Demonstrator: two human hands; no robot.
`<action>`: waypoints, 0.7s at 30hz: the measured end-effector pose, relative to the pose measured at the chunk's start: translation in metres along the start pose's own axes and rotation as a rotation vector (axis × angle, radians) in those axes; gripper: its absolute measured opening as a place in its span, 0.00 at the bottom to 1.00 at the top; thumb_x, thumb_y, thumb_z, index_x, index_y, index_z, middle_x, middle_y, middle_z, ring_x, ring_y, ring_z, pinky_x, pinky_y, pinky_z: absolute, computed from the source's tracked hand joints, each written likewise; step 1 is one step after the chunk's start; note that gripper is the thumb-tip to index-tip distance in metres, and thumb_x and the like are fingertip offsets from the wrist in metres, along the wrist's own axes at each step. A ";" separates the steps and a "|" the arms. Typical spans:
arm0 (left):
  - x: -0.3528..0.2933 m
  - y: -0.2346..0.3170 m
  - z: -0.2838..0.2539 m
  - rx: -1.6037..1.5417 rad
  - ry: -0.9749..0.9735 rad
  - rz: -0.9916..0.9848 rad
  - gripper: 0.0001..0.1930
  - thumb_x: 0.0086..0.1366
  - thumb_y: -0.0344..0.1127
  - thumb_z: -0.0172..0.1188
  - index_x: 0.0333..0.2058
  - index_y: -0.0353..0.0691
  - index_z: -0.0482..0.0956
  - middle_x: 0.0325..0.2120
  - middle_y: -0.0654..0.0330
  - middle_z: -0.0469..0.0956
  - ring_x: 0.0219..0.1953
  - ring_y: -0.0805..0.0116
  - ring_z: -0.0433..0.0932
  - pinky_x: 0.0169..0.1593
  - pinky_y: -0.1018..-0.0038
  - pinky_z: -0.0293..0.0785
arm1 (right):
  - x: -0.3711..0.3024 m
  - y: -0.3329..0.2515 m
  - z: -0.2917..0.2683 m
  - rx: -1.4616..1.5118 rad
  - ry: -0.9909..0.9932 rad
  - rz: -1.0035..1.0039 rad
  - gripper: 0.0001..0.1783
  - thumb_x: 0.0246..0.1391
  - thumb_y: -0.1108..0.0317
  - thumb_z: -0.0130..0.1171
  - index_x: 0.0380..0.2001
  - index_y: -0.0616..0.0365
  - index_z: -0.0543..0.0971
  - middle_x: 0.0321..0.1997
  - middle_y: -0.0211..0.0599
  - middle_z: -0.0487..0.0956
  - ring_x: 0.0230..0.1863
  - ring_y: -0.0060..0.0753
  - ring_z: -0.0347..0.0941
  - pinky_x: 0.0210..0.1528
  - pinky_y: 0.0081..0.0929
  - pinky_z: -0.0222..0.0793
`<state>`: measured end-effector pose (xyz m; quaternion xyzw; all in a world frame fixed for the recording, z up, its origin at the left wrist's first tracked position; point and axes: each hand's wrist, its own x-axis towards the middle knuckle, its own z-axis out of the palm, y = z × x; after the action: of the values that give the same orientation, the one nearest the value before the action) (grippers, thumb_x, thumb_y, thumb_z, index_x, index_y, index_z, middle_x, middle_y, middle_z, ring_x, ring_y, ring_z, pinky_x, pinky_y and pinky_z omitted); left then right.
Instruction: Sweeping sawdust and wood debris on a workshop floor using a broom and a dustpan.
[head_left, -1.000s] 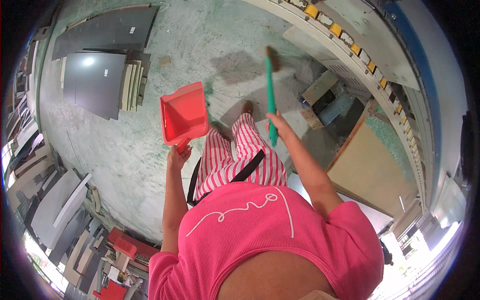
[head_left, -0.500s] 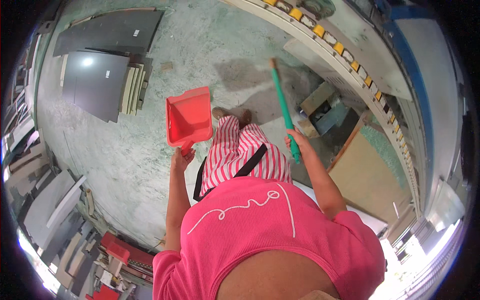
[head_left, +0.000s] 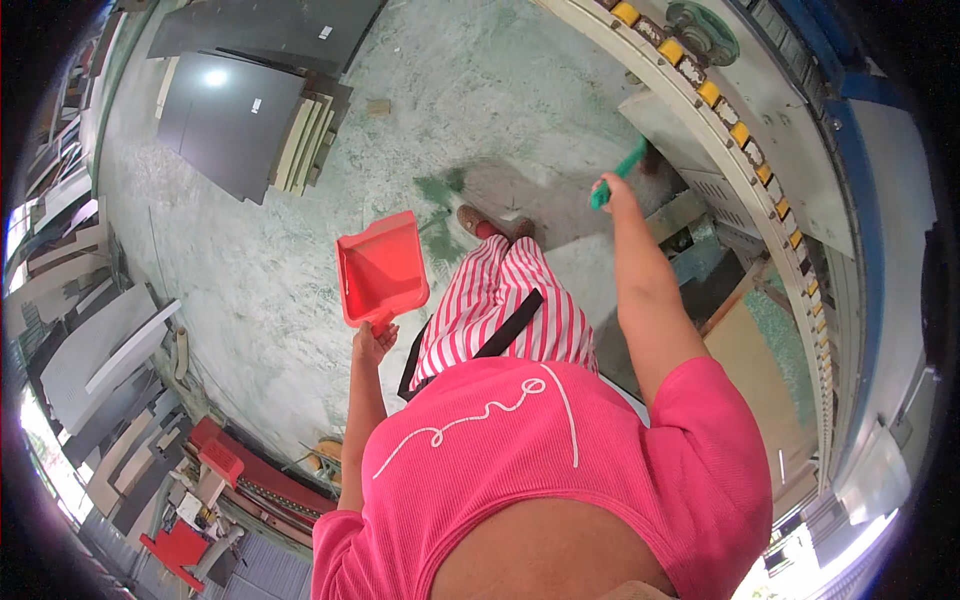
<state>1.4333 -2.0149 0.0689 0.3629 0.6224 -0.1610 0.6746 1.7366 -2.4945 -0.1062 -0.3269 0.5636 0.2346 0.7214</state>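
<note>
My left hand [head_left: 374, 344] grips the short handle of a red dustpan [head_left: 385, 262]. The pan is held up in front of me on the left, its open tray facing up and showing no clear contents. My right hand [head_left: 618, 192] is stretched forward to the right, fingers closed round a green-handled brush [head_left: 625, 170]. Its far end reaches toward the base of a large machine; a dark, blurred patch there hides the brush head's shape. My feet [head_left: 495, 222] stand on the floor between the two tools.
The pale machine [head_left: 740, 130] with yellow blocks along its edge curves round the right side. At the far left, dark sheet panels [head_left: 230, 115] lie on the floor beside pale strips [head_left: 303, 145]. Offcuts [head_left: 120, 345] crowd the left edge. A wooden board [head_left: 765, 370] is at the right.
My right hand has reached forward and right with the brush, which now tilts toward the machine's base. The dustpan sits slightly lower in the picture, still in my left hand. The whole view has shifted.
</note>
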 end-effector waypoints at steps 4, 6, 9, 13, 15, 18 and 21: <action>0.000 -0.008 -0.005 -0.017 0.017 -0.033 0.22 0.55 0.48 0.34 0.33 0.33 0.65 0.25 0.54 0.70 0.30 0.62 0.72 0.33 0.70 0.69 | -0.046 0.054 0.049 -0.486 0.013 -0.212 0.14 0.38 0.72 0.49 0.28 0.53 0.57 0.13 0.34 0.61 0.11 0.29 0.59 0.09 0.27 0.58; 0.002 -0.009 0.003 -0.043 -0.031 -0.037 0.22 0.55 0.48 0.35 0.33 0.33 0.66 0.25 0.54 0.70 0.30 0.62 0.72 0.33 0.71 0.69 | -0.058 0.067 0.045 -0.561 -0.054 -0.240 0.14 0.38 0.71 0.49 0.28 0.52 0.56 0.13 0.34 0.61 0.11 0.28 0.59 0.08 0.26 0.57; 0.002 -0.002 0.024 -0.033 -0.078 -0.030 0.23 0.54 0.50 0.35 0.34 0.33 0.65 0.26 0.55 0.70 0.30 0.62 0.72 0.33 0.71 0.68 | -0.083 0.077 0.034 -0.697 -0.231 -0.221 0.16 0.38 0.71 0.49 0.31 0.52 0.56 0.14 0.33 0.61 0.11 0.26 0.59 0.08 0.24 0.57; 0.013 0.004 0.032 -0.033 -0.152 -0.004 0.21 0.54 0.48 0.36 0.35 0.34 0.65 0.28 0.55 0.70 0.31 0.62 0.72 0.35 0.70 0.68 | -0.126 0.073 0.027 -0.820 -0.413 -0.146 0.24 0.39 0.70 0.48 0.43 0.53 0.55 0.15 0.32 0.62 0.11 0.23 0.59 0.11 0.20 0.58; 0.015 0.008 0.040 -0.043 -0.182 0.006 0.20 0.54 0.46 0.36 0.36 0.35 0.65 0.28 0.55 0.70 0.31 0.62 0.72 0.35 0.70 0.68 | -0.137 0.070 0.025 -0.886 -0.359 -0.212 0.28 0.39 0.69 0.48 0.46 0.53 0.52 0.15 0.32 0.62 0.11 0.22 0.59 0.11 0.20 0.58; 0.012 0.015 0.049 -0.023 -0.167 0.000 0.20 0.53 0.45 0.36 0.37 0.34 0.63 0.28 0.55 0.70 0.31 0.62 0.72 0.35 0.70 0.68 | -0.122 0.066 0.026 -0.984 -0.250 -0.349 0.33 0.39 0.69 0.48 0.51 0.52 0.47 0.15 0.32 0.63 0.11 0.23 0.59 0.11 0.22 0.58; 0.013 0.015 0.041 -0.030 -0.189 0.022 0.21 0.53 0.45 0.36 0.37 0.33 0.63 0.29 0.54 0.70 0.31 0.62 0.72 0.36 0.70 0.68 | -0.075 0.051 0.038 -0.991 -0.128 -0.419 0.35 0.39 0.70 0.47 0.51 0.53 0.45 0.15 0.36 0.64 0.11 0.26 0.61 0.11 0.25 0.59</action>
<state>1.4749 -2.0297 0.0590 0.3428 0.5544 -0.1780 0.7372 1.7061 -2.4295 -0.0382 -0.7185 0.2632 0.3428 0.5450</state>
